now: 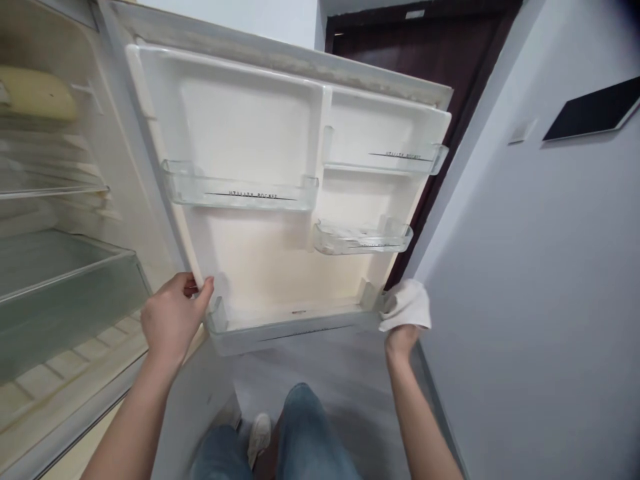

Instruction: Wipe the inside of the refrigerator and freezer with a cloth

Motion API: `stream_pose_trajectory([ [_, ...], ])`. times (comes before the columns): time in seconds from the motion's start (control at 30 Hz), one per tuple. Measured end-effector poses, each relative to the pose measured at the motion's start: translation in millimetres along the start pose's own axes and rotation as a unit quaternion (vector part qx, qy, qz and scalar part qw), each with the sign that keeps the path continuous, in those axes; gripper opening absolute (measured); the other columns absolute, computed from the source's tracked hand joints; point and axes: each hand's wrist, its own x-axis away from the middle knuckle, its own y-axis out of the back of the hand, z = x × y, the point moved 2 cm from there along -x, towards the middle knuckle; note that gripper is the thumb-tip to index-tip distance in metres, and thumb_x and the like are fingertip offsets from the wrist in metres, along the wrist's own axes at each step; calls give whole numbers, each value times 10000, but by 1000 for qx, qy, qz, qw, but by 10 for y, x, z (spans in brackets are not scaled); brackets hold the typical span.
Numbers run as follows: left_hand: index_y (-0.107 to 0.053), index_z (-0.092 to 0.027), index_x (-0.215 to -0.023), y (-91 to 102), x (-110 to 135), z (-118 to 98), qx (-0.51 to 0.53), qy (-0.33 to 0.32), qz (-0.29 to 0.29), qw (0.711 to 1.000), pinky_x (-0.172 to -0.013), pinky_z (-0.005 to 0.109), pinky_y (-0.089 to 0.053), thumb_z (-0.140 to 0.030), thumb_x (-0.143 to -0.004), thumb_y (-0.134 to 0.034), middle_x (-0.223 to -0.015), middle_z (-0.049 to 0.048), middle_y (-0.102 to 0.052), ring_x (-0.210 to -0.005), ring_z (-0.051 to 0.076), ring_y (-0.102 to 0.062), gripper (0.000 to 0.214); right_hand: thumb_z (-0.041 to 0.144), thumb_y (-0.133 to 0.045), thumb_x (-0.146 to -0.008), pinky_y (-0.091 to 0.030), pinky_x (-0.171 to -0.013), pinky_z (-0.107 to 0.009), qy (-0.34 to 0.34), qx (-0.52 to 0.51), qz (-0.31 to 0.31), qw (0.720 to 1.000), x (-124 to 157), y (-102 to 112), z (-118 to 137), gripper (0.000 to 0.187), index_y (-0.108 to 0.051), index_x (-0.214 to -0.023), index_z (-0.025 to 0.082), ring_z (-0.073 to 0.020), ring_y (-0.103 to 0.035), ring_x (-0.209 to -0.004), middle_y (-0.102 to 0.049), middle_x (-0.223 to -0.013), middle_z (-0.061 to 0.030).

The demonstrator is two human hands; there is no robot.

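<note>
An open fridge door [260, 260] faces me with its inner side showing. My left hand [173, 310] pinches the door's left inner edge, close to the bottom door shelf [295, 331]. At the other end of that shelf, my right hand [401, 340] holds a white cloth [407, 305] against the door's lower right corner. The cloth covers most of the fingers there. Higher up are a clear left door pocket [245, 193], an upper right pocket [385, 160] and a lower right pocket [363, 239], each with printed lettering.
On the left stands the fridge interior with a glass shelf [55, 191], a greenish clear drawer [75, 307] and a yellow item [37, 93]. A dark door [420, 50] is behind. A pale wall [530, 280] bounds the right. My knees [305, 427] are below.
</note>
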Motion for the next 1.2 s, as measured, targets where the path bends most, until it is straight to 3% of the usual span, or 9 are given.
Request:
stream_pose_trajectory([
  [0.13, -602, -211, -820, -12, 7, 5, 18, -4, -3, 1000, -612, 305, -389, -479, -805, -528, -763, 68, -726, -769, 269, -686, 278, 461, -419, -804, -334, -1085, -468, -65, 5, -16, 998, 287, -357, -110, 538, -568, -1192, 119, -261, -511, -1197, -578, -1244, -168],
  [0.3, -609, -206, -817, -22, 13, -14, 21, -15, -14, 1000, -602, 306, -373, -462, -807, -538, -784, 80, -736, -781, 280, -688, 265, 451, -390, -793, -385, -1059, -442, -151, -60, -62, 985, 454, -456, -219, 501, -588, -1170, 188, -232, -553, -1157, -614, -1220, -122],
  [0.4, -609, -206, -810, -24, 15, -27, 29, -16, -15, 999, -598, 304, -366, -454, -807, -542, -780, 81, -737, -774, 277, -687, 256, 472, -319, -801, -490, -934, -447, -173, -174, -30, 969, 479, -519, -205, 506, -604, -1160, 258, -230, -598, -1092, -644, -1188, -86],
  [0.5, -611, -210, -817, -28, 17, -37, 25, -12, -11, 1000, -600, 306, -362, -452, -805, -544, -786, 79, -739, -766, 279, -684, 251, 486, -353, -767, -525, -816, -447, -174, -357, 109, 912, 496, -628, -104, 502, -634, -1132, 286, -251, -616, -1066, -668, -1165, -81],
  [0.6, -609, -212, -824, -37, 21, -51, 17, -12, -12, 1000, -590, 308, -351, -454, -813, -531, -801, 81, -742, -761, 283, -682, 255, 521, -405, -740, -508, -819, -444, -240, -447, 205, 837, 585, -721, -4, 518, -655, -1112, 261, -247, -612, -1070, -682, -1144, -93],
  [0.8, -600, -217, -815, -55, 31, -87, 4, -17, -17, 1000, -574, 303, -328, -451, -824, -519, -801, 71, -739, -749, 272, -677, 248, 582, -390, -695, -474, -879, -475, -318, -413, 286, 804, 1015, -955, 122, 566, -673, -1058, 253, -255, -624, -1031, -695, -1087, -98],
  [1.03, -618, -218, -849, -67, 47, -158, 2, -7, -4, 1000, -581, 304, -343, -451, -832, -508, -845, 67, -747, -768, 260, -681, 258, 562, -461, -672, -480, -891, -456, -439, -446, 324, 709, 1679, -1268, 327, 455, -680, -927, 256, -249, -655, -924, -721, -914, -63],
  [1.2, -608, -210, -888, -74, 25, -148, 10, -8, 9, 1000, -619, 335, -412, -452, -842, -484, -861, 76, -732, -794, 273, -680, 276, 586, -365, -759, -457, -943, -458, -483, -423, 409, 648, 2267, -1434, 581, 497, -668, -953, 243, -238, -648, -948, -718, -922, -65],
])
